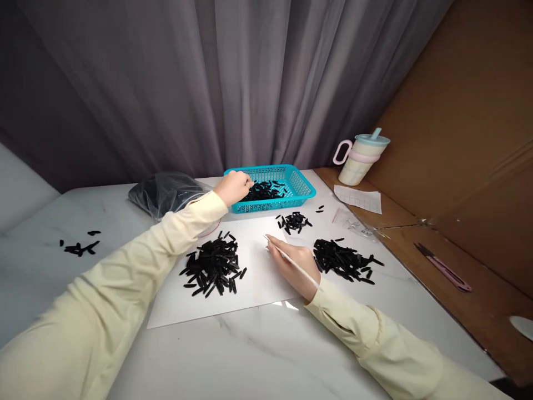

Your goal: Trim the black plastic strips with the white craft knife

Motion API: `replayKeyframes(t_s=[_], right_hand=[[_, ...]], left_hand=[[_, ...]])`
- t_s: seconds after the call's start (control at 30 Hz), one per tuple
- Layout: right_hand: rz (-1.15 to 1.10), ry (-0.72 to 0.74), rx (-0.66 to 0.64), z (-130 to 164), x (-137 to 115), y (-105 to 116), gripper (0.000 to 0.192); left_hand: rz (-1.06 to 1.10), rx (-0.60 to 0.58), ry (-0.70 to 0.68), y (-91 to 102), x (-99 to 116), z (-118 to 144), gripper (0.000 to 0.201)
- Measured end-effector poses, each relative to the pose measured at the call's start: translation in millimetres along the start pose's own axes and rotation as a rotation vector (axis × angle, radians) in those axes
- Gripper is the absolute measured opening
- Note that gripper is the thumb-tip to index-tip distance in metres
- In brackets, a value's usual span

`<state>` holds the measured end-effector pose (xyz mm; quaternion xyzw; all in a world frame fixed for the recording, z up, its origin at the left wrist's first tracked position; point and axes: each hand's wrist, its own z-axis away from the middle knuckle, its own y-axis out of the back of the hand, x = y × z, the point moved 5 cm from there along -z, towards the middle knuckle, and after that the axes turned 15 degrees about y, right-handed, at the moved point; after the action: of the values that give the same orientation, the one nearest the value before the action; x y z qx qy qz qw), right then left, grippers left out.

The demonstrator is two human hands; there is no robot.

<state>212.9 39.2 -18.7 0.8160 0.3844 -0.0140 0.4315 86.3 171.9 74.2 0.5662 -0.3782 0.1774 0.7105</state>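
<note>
My left hand is over the near left part of a turquoise mesh basket, its fingers pinched together. Whatever lies between those fingertips is too small to make out. Inside the basket are many small black strips. My right hand rests low over a white sheet, closed around a slim white pen-like tool with a thin pointed tip. Left of it lies a heap of black strips; another heap sits just beyond its right side. A smaller pile is near the basket.
A clear plastic bag with dark contents lies back left. Several loose strips are at far left. On the right brown surface are a handled tumbler, a paper slip and a pink-handled cutting tool. A small clear bag lies nearby.
</note>
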Motion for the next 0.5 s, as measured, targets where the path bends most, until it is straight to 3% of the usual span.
replayKeyframes(t_s=[0.07,0.17,0.33,0.4,0.5], right_hand=[[0.013,0.039,-0.017,2,3,-1,0.031],[0.062,0.118,-0.078,3,6,-4,0.041],[0.114,0.153,-0.049,-2,8,-5,0.040],[0.113,0.168,0.000,-5,4,-4,0.031],[0.099,0.227,0.043,-8,-10,-6,0.028]], left_hand=[[0.006,0.009,0.010,0.3,0,-14,0.025],[0.035,0.002,0.026,-5.8,-5,-13,0.032],[0.141,-0.093,0.064,-24.3,-18,27,0.038],[0.362,-0.217,0.129,-35.1,-27,47,0.042],[0.481,-0.314,0.196,-51.7,-42,70,0.043]])
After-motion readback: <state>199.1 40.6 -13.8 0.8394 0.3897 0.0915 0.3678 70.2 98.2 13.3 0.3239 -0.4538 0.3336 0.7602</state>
